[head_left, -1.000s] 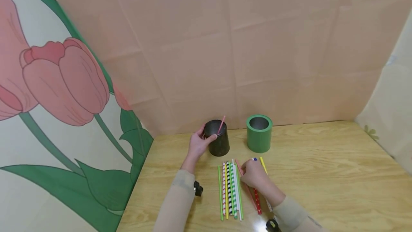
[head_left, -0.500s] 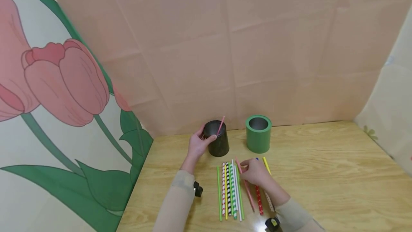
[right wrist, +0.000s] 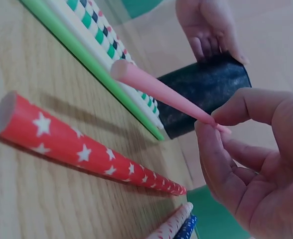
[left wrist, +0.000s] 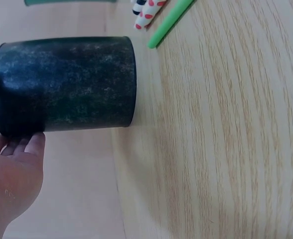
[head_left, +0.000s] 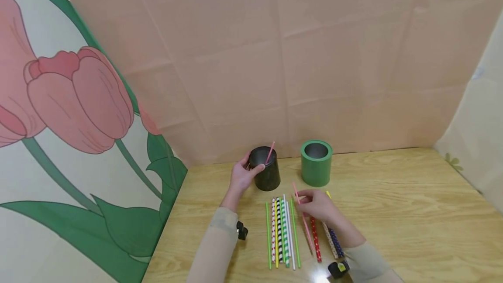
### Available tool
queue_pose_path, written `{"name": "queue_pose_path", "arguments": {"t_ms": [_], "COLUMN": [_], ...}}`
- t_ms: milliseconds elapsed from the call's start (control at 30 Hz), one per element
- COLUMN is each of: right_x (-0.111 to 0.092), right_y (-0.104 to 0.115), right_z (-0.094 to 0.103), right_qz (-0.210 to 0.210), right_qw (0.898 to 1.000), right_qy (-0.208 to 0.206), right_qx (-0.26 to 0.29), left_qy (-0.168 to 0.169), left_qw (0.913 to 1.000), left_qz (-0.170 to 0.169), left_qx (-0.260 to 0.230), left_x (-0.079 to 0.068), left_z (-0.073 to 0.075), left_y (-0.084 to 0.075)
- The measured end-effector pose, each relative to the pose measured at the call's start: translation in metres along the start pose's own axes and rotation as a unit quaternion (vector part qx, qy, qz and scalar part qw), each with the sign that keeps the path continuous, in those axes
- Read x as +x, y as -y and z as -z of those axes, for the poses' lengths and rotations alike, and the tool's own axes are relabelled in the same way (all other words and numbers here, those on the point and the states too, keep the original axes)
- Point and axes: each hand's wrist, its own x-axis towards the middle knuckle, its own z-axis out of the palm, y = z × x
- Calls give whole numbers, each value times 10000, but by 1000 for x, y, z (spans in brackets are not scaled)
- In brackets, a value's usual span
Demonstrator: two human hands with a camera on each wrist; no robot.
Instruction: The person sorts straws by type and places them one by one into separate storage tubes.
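Observation:
My left hand grips the black cup near its rim, thumb at the front and fingers round the far side. In the left wrist view the fingers touch the wall of the cup. One pink straw leans inside that cup and sticks out over the rim. My right hand pinches a second pink straw near its far end, between thumb and index finger. This straw slants over the table, its near end raised above the wood in the right wrist view. Beside it lies a red straw with white stars.
A green cup stands right of the black one. Several straws, including a lime green straw and a black-striped straw, lie side by side left of my right hand. A dark blue straw lies under my right forearm.
My right hand has pulled the pink straw away from the row of straws and lifted it, its far end now nearer the cups. My left hand and the black cup have stayed put.

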Motion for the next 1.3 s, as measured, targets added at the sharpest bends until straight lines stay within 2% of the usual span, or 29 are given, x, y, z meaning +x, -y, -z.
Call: {"name": "queue_pose_path", "arguments": {"t_ms": [333,533,933,1300], "right_x": [0,-1,-2,-4], "right_y": [-2,1,4,15], "right_z": [14,21,28,39], "right_qz": [-22,151,167,377], "right_qw": [9958,9945,9932,9884], "right_qy": [211,224,171,246], "right_qx": [888,1016,1144,1453], "left_qy": [-29,-25,-18,39], "left_qw": [10000,10000,9998,9999], "left_qz": [-13,-40,-69,-156], "left_qx": [65,-14,-204,-57], "left_x": [1,1,2,5], "left_z": [1,1,0,1], "left_y": [0,1,2,6]}}
